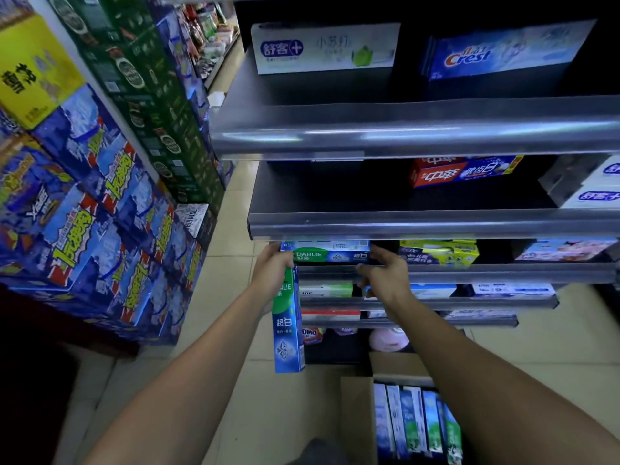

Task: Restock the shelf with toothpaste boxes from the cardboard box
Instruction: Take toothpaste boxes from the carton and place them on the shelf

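Toothpaste box lies on the shelf, my right hand touching its end with loose fingers. My left hand grips a second Darlie box, hanging upright.

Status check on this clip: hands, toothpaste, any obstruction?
Left hand holds spare Darlie box hanging down. Right hand seats Darlie box on shelf. Cardboard box still stocked. Nothing blocking.

Shop aisle, dim lighting. Floor: pale beige tiles with dark grout lines, running back from the shelving unit. Shelving unit: dark tiered boards with glossy grey front rails catching bluish highlights. Left of the shelving unit: stacked beverage cartons, blue, yellow and green. Beyond them: a blurred, brighter aisle.
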